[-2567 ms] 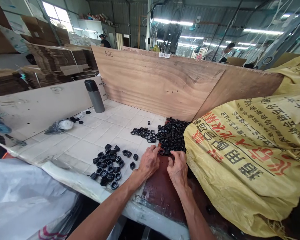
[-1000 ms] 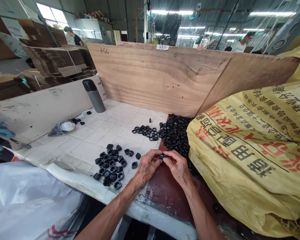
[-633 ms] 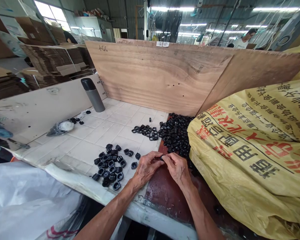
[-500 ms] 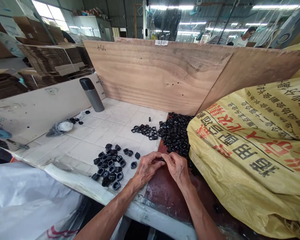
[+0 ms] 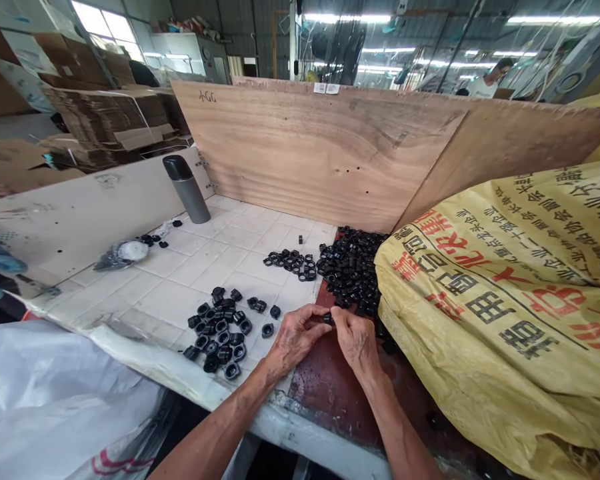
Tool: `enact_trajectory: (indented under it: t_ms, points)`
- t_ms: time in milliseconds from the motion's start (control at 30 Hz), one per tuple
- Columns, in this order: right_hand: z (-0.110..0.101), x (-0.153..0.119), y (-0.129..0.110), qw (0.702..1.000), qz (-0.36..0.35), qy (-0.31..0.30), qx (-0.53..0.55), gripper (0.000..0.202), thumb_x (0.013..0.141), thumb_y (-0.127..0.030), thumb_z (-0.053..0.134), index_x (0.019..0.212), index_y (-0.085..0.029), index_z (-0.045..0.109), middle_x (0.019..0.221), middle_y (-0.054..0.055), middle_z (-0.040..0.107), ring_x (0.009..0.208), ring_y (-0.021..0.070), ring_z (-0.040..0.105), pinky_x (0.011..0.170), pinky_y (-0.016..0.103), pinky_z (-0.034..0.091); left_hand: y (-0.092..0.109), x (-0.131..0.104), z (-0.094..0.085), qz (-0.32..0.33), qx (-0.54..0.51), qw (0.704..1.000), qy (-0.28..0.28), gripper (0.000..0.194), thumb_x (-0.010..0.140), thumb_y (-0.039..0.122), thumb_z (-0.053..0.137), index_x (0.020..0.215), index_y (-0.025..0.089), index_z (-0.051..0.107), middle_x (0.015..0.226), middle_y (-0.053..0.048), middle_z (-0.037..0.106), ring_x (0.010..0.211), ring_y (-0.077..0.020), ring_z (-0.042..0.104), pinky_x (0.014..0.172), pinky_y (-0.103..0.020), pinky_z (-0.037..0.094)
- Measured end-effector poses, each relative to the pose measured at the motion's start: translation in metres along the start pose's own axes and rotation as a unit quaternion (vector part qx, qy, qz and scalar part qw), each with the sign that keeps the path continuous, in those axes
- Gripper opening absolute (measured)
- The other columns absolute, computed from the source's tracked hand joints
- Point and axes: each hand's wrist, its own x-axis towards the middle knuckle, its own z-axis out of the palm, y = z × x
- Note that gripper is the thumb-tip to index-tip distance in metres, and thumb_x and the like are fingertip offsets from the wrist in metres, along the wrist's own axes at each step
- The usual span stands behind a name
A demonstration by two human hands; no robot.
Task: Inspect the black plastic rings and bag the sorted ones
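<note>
Between my fingertips is a small black plastic part (image 5: 329, 319), partly hidden by the fingers. My left hand (image 5: 299, 335) pinches it from the left. From the right, the fingers of my right hand (image 5: 354, 333) are closed on the same part. Both hands are above the dark red board, near its border with the white tiled surface. Left of them lies a heap of black ring-shaped caps (image 5: 223, 330), with a few loose ones beside it. Beyond my hands is a large pile of small black rings (image 5: 353, 267), and a smaller cluster of rings (image 5: 293, 262) lies left of that.
A yellow woven sack (image 5: 505, 300) bulges along the right side. Wooden boards (image 5: 300, 153) wall off the back. A grey thermos (image 5: 193, 197) stands at the back left, near a clear plastic bag (image 5: 123, 255) with dark contents. A white sack (image 5: 65, 400) is at the lower left.
The right hand's fingers have shifted slightly to the right, and more of the black part now shows between the fingertips. The left hand has barely moved.
</note>
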Motion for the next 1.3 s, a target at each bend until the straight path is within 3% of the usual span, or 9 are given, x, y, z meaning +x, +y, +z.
enact_trajectory:
  t_ms: [100,233,467,633,733,833,933,1167,1300]
  points:
    - [-0.003,0.0,-0.007,0.998,0.025,-0.016,0.055,0.05,0.098,-0.053,0.039,0.077,-0.019,0.068,0.054,0.0,0.058,0.053,0.0148,0.053,0.053,0.024,0.042,-0.001,0.001,0.0,-0.006,-0.009,1.0,0.021,0.026,0.08,0.03,0.071,0.103,0.017,0.07,0.087,-0.004,0.077,0.078,-0.0191,0.073,0.074,-0.029,0.057]
    - [-0.006,-0.001,-0.011,0.997,0.041,-0.025,0.068,0.056,0.097,-0.056,0.041,0.057,-0.021,0.058,0.047,0.0,0.049,0.05,0.0144,0.048,0.049,0.024,0.039,-0.004,0.002,-0.001,-0.008,-0.005,0.999,0.033,0.024,0.081,0.029,0.07,0.102,0.018,0.07,0.088,-0.003,0.077,0.077,-0.0183,0.072,0.074,-0.029,0.057]
    - [-0.009,-0.001,-0.003,0.993,0.042,-0.037,0.105,0.036,0.091,-0.049,0.057,0.071,-0.019,0.063,0.059,-0.002,0.056,0.054,0.0128,0.05,0.053,0.023,0.043,-0.005,0.001,-0.002,-0.002,-0.003,1.0,0.027,0.024,0.081,0.029,0.071,0.103,0.018,0.071,0.087,-0.003,0.077,0.079,-0.0189,0.072,0.075,-0.029,0.056]
    - [-0.003,0.001,0.003,0.988,-0.008,-0.049,0.149,0.026,0.088,-0.039,0.061,0.103,-0.02,0.069,0.101,0.009,0.07,0.082,0.0205,0.067,0.072,0.029,0.055,-0.003,0.002,-0.003,-0.008,-0.041,0.999,0.014,0.027,0.083,0.034,0.071,0.104,0.018,0.07,0.097,-0.005,0.077,0.088,-0.0215,0.073,0.085,-0.034,0.057]
    - [0.002,0.001,0.005,0.989,0.023,-0.048,0.138,0.026,0.088,-0.043,0.059,0.095,-0.02,0.069,0.084,0.007,0.071,0.064,0.0185,0.065,0.062,0.028,0.055,-0.003,0.001,-0.003,0.016,0.018,1.0,0.008,0.025,0.086,0.032,0.067,0.107,0.019,0.069,0.1,-0.006,0.077,0.09,-0.0219,0.072,0.086,-0.035,0.058]
    - [0.008,-0.002,0.005,0.985,0.086,-0.056,0.141,0.029,0.088,-0.048,0.058,0.085,-0.02,0.065,0.055,0.0,0.061,0.049,0.0174,0.059,0.051,0.027,0.049,-0.005,-0.002,-0.004,0.111,0.152,0.982,0.008,0.021,0.09,0.022,0.058,0.109,0.021,0.067,0.108,-0.007,0.074,0.098,-0.0205,0.07,0.092,-0.035,0.055]
    - [0.012,-0.005,0.0,0.97,0.136,-0.079,0.187,0.039,0.09,-0.055,0.053,0.069,-0.023,0.056,0.044,-0.004,0.051,0.038,0.0147,0.049,0.041,0.025,0.04,-0.008,-0.007,-0.003,0.177,0.23,0.957,-0.008,0.026,0.092,0.014,0.049,0.111,0.022,0.065,0.114,-0.008,0.07,0.104,-0.0191,0.067,0.095,-0.034,0.053]
    - [0.013,-0.009,-0.007,0.972,0.082,-0.087,0.2,0.03,0.086,-0.049,0.06,0.095,-0.021,0.064,0.061,-0.001,0.063,0.053,0.0177,0.06,0.052,0.026,0.049,-0.007,-0.025,0.005,0.044,0.082,0.992,0.081,0.021,0.089,0.023,0.06,0.109,0.02,0.062,0.092,-0.003,0.076,0.082,-0.0191,0.073,0.079,-0.032,0.059]
    - [0.016,-0.01,-0.003,0.98,0.045,-0.116,0.153,0.025,0.088,-0.045,0.058,0.088,-0.021,0.065,0.052,-0.003,0.057,0.048,0.0176,0.056,0.05,0.027,0.045,-0.006,-0.036,0.0,0.087,0.212,0.97,0.079,0.02,0.09,0.018,0.055,0.107,0.021,0.064,0.1,-0.005,0.074,0.089,-0.0196,0.071,0.083,-0.032,0.055]
